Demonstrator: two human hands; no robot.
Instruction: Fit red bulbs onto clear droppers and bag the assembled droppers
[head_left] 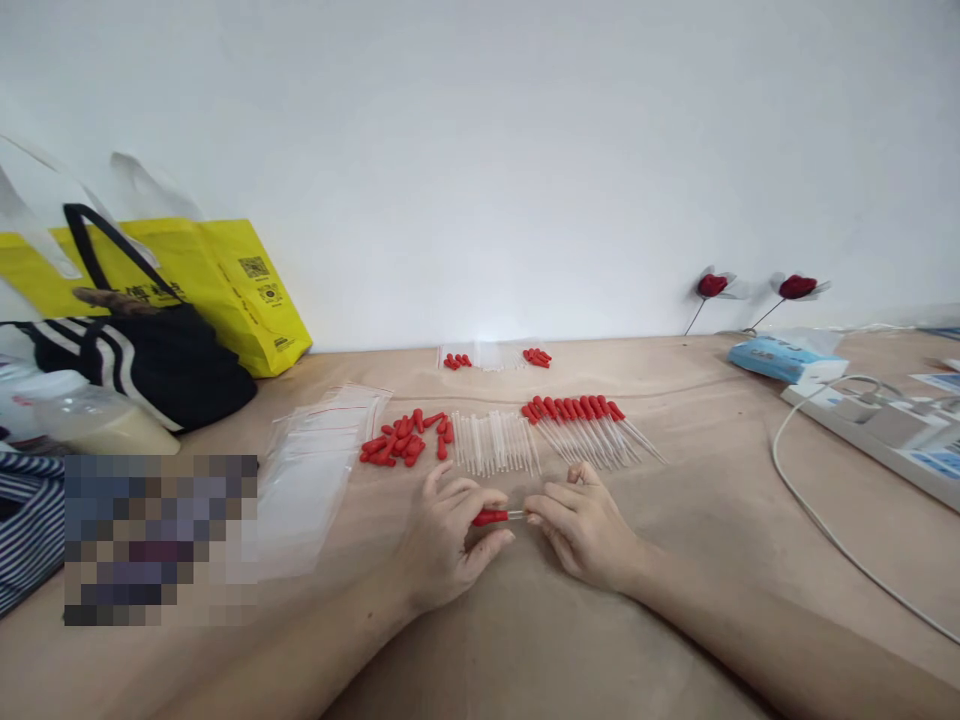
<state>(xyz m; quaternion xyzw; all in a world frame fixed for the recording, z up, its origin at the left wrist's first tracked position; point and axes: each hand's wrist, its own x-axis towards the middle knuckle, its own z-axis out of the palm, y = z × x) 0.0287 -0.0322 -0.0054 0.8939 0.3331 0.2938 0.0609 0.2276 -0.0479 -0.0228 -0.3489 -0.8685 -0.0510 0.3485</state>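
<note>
Pinches a clear tube in fingers of the right hand above the table, red bulb between curled fingers of the left hand, unclear if clamped. Shows assembled droppers beyond; leaves loose bulbs, bare tubes unjoined.

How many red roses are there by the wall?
2: the left rose, up and left of the blue packet in the picture; the right rose, above the packet. None looks hidden.
</note>
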